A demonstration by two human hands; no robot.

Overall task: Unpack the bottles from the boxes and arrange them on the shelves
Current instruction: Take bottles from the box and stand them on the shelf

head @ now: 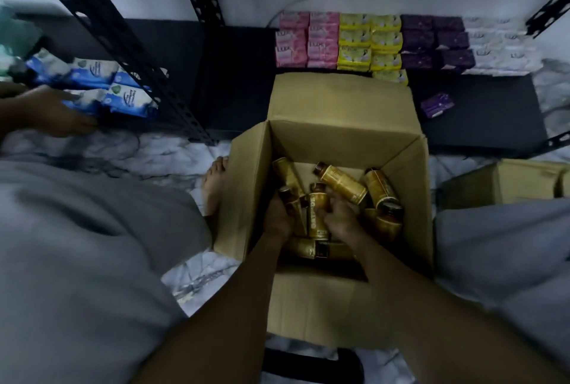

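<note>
Bottles (342, 181) with gold labels and dark caps lie jumbled in an open cardboard box (246, 183) on the marbled floor (172, 149), between the knees of a seated person. Both of that person's hands are down inside the box: the left hand (277, 217) is curled round a dark-capped bottle (289, 200), and the right hand (344, 220) has its fingers wrapped on an upright bottle (317, 214) in the middle of the heap. No bottle can be seen on any shelf, and roughly ten are in the box, so the unpacking looks barely begun. A second cardboard box (505, 181) waits to the right, its contents hidden. Just beyond the open box runs a low black shelf board (240, 81); rows of pink soap bars (305, 39), yellow soap bars (368, 41), purple soap bars (431, 41) and white soap bars (499, 44) fill its back, with one loose purple packet (438, 105) nearer the front. The box's far flap rises in front of the shelf and would likely hinder reaching it. A slotted black upright (148, 60) stands to the left, and past it another person's hand (52, 112) rests on blue and white packets (101, 84).
</note>
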